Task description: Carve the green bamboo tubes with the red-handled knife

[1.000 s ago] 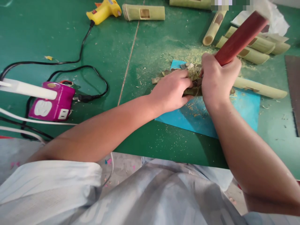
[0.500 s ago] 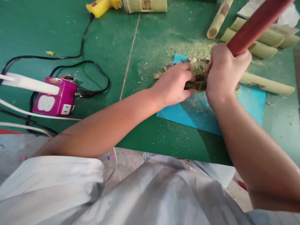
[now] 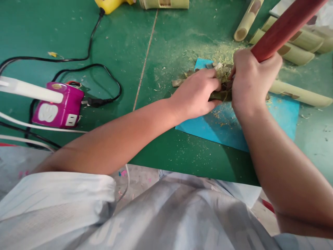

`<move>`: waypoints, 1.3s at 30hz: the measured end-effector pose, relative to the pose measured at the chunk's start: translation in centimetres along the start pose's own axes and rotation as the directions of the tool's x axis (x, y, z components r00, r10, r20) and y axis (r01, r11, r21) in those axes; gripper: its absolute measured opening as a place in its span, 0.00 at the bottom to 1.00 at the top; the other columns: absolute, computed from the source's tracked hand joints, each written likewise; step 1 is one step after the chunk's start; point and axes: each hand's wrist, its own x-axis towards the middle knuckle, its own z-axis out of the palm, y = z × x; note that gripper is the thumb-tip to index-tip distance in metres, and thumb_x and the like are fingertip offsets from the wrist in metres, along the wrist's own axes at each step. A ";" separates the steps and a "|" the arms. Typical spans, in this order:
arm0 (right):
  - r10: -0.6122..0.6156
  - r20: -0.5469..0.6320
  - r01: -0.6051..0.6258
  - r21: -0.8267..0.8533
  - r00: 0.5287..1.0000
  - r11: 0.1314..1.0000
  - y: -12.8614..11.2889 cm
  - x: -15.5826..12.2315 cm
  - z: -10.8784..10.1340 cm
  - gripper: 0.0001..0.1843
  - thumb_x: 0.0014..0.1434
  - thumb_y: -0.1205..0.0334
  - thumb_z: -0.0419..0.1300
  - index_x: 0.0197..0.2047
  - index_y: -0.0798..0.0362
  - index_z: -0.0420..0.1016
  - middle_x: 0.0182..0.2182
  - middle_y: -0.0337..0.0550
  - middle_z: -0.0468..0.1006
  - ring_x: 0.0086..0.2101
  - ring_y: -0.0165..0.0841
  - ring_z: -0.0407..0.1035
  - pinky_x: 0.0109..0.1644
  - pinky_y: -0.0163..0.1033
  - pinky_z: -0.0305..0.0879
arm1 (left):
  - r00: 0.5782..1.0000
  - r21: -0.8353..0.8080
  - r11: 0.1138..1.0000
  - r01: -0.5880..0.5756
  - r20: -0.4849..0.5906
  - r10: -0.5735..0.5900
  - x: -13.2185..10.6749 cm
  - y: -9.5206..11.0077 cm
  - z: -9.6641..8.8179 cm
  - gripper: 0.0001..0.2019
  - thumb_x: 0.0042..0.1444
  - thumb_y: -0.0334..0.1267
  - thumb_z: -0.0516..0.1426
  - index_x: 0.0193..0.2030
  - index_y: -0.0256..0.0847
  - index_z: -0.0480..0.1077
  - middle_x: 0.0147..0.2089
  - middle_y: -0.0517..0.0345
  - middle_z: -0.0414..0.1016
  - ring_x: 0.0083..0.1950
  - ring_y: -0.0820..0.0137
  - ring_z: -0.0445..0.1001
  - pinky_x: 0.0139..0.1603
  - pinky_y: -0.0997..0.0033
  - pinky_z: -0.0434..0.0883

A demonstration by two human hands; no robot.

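My right hand (image 3: 253,81) is wrapped round a thick red wooden handle (image 3: 288,29), which slants up toward the top right. The handle's working end is hidden below the fist. Close beside it, my left hand (image 3: 197,92) has its fingers curled round a dark brownish-green piece (image 3: 221,95), whose kind I cannot make out. Dry scraps and pale shavings (image 3: 222,71) are heaped at the fingertips. Under both hands lies a blue sheet (image 3: 223,128). A pale split bamboo length (image 3: 301,93) with a cut-out sticks out to the right of my right hand.
Several cut bamboo pieces (image 3: 296,52) and a bamboo tube (image 3: 248,21) lie at the upper right. Another tube (image 3: 177,3) and a yellow corded tool (image 3: 111,5) are at the top. A purple power socket (image 3: 58,107) with cables stands left on the green table (image 3: 130,45).
The view has shifted slightly, so the table items sit a little differently in it. Both hands keep the same holds, with hardly any movement over the blue sheet.
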 end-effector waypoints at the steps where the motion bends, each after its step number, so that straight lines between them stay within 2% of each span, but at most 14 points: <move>1: -0.004 0.001 0.004 -0.033 1.000 0.999 -0.2 -0.1 0.0 0.20 0.49 0.76 0.57 0.18 0.47 0.50 0.18 0.30 0.47 0.21 0.23 0.46 0.23 0.36 0.44 | 1.000 -0.007 1.000 -0.008 0.000 0.008 0.0 0.0 0.0 0.09 0.57 0.39 0.64 0.42 0.37 0.79 0.47 0.43 0.77 0.54 0.52 0.76 0.54 0.53 0.74; 4: -0.042 0.010 0.043 -0.096 0.999 0.994 -0.9 -0.4 0.1 0.26 0.47 0.78 0.59 0.20 0.48 0.43 0.20 0.30 0.44 0.24 0.22 0.40 0.25 0.35 0.40 | 0.999 -0.048 0.998 -0.031 -0.008 0.031 0.0 -0.1 0.1 0.08 0.55 0.37 0.64 0.41 0.38 0.80 0.45 0.45 0.77 0.52 0.54 0.76 0.53 0.56 0.74; 7: -0.058 0.012 0.059 -0.082 0.998 0.995 -0.9 -0.4 0.1 0.26 0.49 0.78 0.59 0.20 0.48 0.43 0.20 0.31 0.43 0.24 0.22 0.39 0.25 0.34 0.38 | 1.000 -0.090 0.996 -0.027 -0.018 0.026 -0.1 -0.1 0.2 0.06 0.56 0.36 0.63 0.40 0.39 0.79 0.44 0.48 0.77 0.52 0.57 0.76 0.53 0.57 0.74; 10: -0.032 0.012 0.033 -0.046 0.999 0.998 -0.5 -0.1 0.1 0.24 0.49 0.75 0.59 0.20 0.48 0.45 0.19 0.31 0.44 0.23 0.22 0.42 0.24 0.34 0.40 | 1.000 -0.102 0.995 -0.019 -0.018 0.017 -0.1 -0.2 0.4 0.05 0.56 0.36 0.63 0.38 0.39 0.78 0.44 0.48 0.76 0.53 0.57 0.75 0.54 0.56 0.73; 15: 0.109 -0.007 -0.108 0.075 0.994 0.991 0.0 0.6 0.1 0.17 0.49 0.73 0.54 0.16 0.46 0.52 0.15 0.30 0.48 0.17 0.23 0.45 0.20 0.35 0.42 | 0.999 -0.094 0.996 -0.002 -0.036 -0.001 0.2 -0.5 0.5 0.07 0.57 0.40 0.63 0.39 0.40 0.78 0.43 0.48 0.76 0.53 0.56 0.75 0.53 0.55 0.73; 21: 0.074 -0.049 -0.064 0.182 0.996 0.981 0.4 0.6 0.1 0.18 0.49 0.74 0.55 0.18 0.47 0.51 0.16 0.29 0.47 0.18 0.23 0.46 0.20 0.34 0.46 | 1.000 -0.052 0.998 0.028 -0.012 -0.029 0.2 -0.2 0.2 0.08 0.56 0.39 0.63 0.40 0.38 0.78 0.45 0.45 0.76 0.55 0.53 0.75 0.54 0.53 0.73; 25: 0.038 -0.007 -0.037 0.121 0.999 0.992 0.5 0.5 0.1 0.19 0.51 0.74 0.55 0.19 0.47 0.51 0.18 0.30 0.49 0.19 0.23 0.48 0.21 0.35 0.48 | 1.000 -0.054 0.999 0.009 -0.020 -0.010 0.1 -0.1 0.3 0.07 0.57 0.39 0.63 0.39 0.39 0.77 0.44 0.45 0.76 0.56 0.51 0.74 0.56 0.50 0.73; 34: 0.015 -0.028 -0.012 0.092 0.999 0.996 0.5 0.4 0.0 0.17 0.50 0.73 0.54 0.18 0.46 0.53 0.16 0.29 0.48 0.17 0.25 0.50 0.20 0.38 0.46 | 0.999 -0.027 1.000 -0.004 -0.042 0.003 0.1 -0.3 0.4 0.07 0.56 0.39 0.63 0.39 0.40 0.77 0.44 0.45 0.76 0.54 0.51 0.75 0.53 0.51 0.74; 39: 0.025 -0.010 -0.024 0.043 1.000 0.999 0.6 0.4 -0.1 0.17 0.52 0.71 0.54 0.19 0.47 0.52 0.18 0.30 0.48 0.19 0.25 0.51 0.23 0.37 0.47 | 0.999 -0.033 0.999 -0.006 -0.041 0.005 0.1 -0.3 0.4 0.08 0.57 0.40 0.63 0.40 0.40 0.77 0.44 0.45 0.77 0.53 0.51 0.75 0.52 0.50 0.74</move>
